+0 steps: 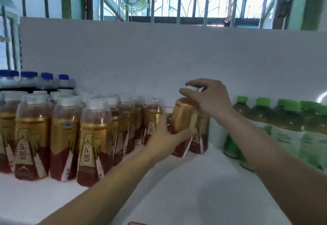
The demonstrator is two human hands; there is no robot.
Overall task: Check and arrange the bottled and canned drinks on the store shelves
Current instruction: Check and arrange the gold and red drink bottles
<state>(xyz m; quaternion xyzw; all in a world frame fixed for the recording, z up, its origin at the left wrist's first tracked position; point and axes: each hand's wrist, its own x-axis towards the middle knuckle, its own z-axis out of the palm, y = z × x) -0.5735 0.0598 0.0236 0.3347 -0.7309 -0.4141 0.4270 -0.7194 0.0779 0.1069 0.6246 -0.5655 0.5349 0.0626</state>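
Observation:
A gold-and-red labelled drink bottle (184,118) with a white cap is held tilted above the white shelf (194,180). My left hand (164,136) grips its lower body from the left. My right hand (210,97) curls over its cap and neck from the right. Several more of the same gold-and-red bottles (63,136) stand in rows on the left half of the shelf. One more stands just behind the held bottle, partly hidden by it.
Green-capped tea bottles (283,129) line the right side of the shelf. Blue-capped bottles (35,81) stand at the back left. A white back panel (159,56) rises behind the shelf, with window bars above. Bare shelf surface lies between the two bottle groups.

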